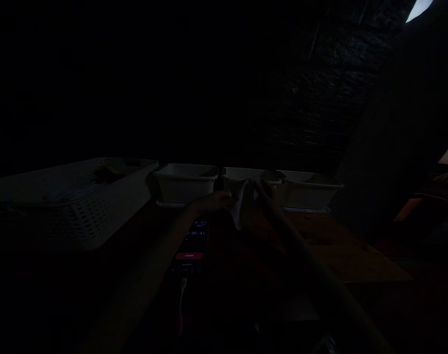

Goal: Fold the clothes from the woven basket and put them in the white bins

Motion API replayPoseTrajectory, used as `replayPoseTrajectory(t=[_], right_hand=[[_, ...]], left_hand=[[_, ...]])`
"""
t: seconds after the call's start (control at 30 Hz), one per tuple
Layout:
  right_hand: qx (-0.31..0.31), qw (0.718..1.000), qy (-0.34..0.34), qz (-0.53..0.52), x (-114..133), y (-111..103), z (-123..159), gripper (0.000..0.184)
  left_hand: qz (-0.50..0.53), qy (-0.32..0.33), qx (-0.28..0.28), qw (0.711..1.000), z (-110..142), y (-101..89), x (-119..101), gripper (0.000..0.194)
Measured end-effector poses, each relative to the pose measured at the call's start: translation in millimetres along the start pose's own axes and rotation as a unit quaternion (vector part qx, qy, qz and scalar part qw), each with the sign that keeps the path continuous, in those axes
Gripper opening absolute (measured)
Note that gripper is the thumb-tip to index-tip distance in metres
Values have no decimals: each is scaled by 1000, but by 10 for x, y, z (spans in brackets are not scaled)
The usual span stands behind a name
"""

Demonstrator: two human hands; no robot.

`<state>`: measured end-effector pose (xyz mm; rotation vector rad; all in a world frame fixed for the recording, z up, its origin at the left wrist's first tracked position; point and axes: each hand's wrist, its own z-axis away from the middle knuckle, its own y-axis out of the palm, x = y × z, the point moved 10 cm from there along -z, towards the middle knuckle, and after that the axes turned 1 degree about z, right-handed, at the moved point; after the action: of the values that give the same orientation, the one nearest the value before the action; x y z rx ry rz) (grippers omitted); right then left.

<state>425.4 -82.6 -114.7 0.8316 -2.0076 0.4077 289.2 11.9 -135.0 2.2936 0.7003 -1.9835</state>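
While both forearms reached forward from the lower edge of the view and angled toward each other, the left hand [223, 198] pinched the near side of a pale cloth-like piece [239, 205], its wrist low and its fingers pointing inward. The right hand [266, 194] was raised on the opposite side, fingers bent toward the piece's upper part (too dark to tell whether they were closed on it). Thin and limp, the piece hung in soft folds to a narrow lower tip, in front of the middle bin [250, 173]. Smooth, pale, flared walls shaped that bin, the left bin [187, 188] and the right bin [308, 192]. Farther left stood a long basket [126, 205] with perforated sides. A lit phone [190, 246] lay near the left forearm, by a pale cable [182, 295], on the reddish-brown wooden worktop [342, 250].
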Motion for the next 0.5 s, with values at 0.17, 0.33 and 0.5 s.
replayPoseTrajectory(t=[0.17, 0.33, 0.5], right_hand=[[15, 999, 44, -13, -134, 68, 67, 87], [61, 998, 29, 11, -215, 209, 75, 86], [28, 1000, 8, 5, -192, 189, 60, 73]], left_hand=[[43, 78, -71, 993, -120, -219, -107, 40], [-13, 143, -176, 974, -139, -448, -142, 37], [-125, 192, -200, 953, -97, -412, -252, 30]])
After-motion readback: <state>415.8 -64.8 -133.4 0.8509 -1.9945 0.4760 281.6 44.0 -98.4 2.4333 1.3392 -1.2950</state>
